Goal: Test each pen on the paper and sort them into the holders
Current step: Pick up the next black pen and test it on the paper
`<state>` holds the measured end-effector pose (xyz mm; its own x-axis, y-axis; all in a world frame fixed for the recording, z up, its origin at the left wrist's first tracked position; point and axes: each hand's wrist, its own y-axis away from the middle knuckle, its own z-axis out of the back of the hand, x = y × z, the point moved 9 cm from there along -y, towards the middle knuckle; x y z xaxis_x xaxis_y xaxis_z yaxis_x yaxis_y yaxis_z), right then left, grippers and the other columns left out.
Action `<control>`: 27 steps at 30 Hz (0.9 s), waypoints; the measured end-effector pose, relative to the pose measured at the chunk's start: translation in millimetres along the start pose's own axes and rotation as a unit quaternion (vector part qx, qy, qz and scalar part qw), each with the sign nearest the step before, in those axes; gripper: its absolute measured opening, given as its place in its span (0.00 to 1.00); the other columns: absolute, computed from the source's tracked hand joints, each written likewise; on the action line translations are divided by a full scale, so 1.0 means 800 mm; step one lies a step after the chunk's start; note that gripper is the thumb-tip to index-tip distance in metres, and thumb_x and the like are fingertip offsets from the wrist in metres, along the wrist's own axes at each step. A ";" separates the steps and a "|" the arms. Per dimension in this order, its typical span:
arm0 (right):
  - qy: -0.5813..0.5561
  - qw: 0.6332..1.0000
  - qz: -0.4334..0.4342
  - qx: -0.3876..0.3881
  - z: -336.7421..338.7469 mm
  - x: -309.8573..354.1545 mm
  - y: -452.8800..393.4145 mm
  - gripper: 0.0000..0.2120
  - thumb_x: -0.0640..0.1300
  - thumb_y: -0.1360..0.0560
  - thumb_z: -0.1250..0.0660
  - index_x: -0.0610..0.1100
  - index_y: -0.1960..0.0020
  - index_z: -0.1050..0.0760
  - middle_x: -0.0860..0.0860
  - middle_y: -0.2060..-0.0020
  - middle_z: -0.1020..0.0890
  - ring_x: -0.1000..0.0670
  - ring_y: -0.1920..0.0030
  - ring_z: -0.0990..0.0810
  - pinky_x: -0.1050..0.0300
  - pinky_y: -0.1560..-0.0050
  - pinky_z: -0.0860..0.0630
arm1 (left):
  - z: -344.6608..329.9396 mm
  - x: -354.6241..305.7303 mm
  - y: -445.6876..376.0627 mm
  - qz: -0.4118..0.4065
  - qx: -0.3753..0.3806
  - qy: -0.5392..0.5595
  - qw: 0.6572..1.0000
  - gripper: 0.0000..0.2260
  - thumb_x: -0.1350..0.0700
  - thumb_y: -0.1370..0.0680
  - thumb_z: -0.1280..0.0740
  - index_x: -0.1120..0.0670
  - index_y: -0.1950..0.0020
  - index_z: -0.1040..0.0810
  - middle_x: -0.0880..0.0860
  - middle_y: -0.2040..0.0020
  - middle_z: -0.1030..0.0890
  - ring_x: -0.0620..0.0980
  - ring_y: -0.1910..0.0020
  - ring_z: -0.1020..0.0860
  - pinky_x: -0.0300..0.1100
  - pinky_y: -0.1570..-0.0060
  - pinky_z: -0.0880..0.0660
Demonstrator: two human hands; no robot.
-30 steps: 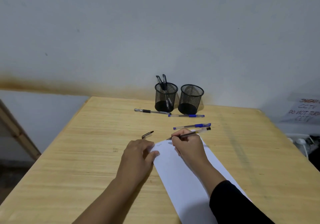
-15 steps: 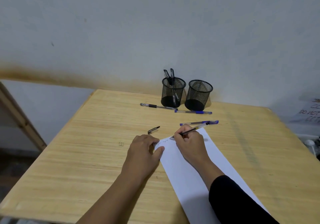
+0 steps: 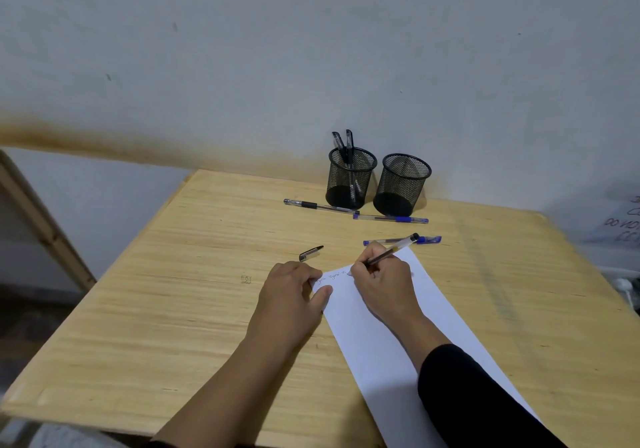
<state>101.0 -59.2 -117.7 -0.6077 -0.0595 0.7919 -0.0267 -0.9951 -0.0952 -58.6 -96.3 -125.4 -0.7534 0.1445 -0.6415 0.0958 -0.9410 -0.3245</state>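
Two sorted pens (image 3: 347, 146) stand in the left holder (image 3: 351, 179), the right holder (image 3: 403, 186) looks empty, three loose pens (image 3: 320, 206) wait, and the right hand (image 3: 384, 285) pinches a pen (image 3: 394, 249) on the paper (image 3: 374, 336) the left hand (image 3: 291, 291) presses.

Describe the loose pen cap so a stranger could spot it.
Start at the two black mesh holders by the wall. Come toward the left hand; the pen cap lies just beyond its knuckles. It's short and dark, unlike the long clear pens nearby.
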 end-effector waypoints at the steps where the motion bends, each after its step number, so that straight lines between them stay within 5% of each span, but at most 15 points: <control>1: -0.002 1.000 0.002 0.003 0.000 0.000 0.000 0.05 0.40 0.25 0.38 0.44 0.60 0.27 0.51 0.71 0.25 0.55 0.68 0.27 0.68 0.70 0.34 | 0.000 0.000 0.000 -0.001 0.000 0.000 1.000 0.13 0.49 0.28 0.32 0.51 0.46 0.21 0.46 0.49 0.20 0.44 0.45 0.27 0.31 0.50 0.39; 27: -0.012 1.000 0.017 -0.017 0.003 0.005 -0.001 0.03 0.38 0.24 0.40 0.43 0.57 0.29 0.51 0.71 0.27 0.56 0.68 0.28 0.73 0.73 0.33 | -0.001 0.001 -0.001 -0.003 0.001 -0.014 1.000 0.13 0.49 0.27 0.33 0.51 0.45 0.20 0.46 0.48 0.20 0.44 0.44 0.28 0.30 0.50 0.40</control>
<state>100.7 -58.6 -113.1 -0.5892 -0.0948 0.8024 -0.0336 -0.9894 -0.1416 -58.7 -95.0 -125.7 -0.7716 0.1411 -0.6203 0.0900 -0.9411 -0.3260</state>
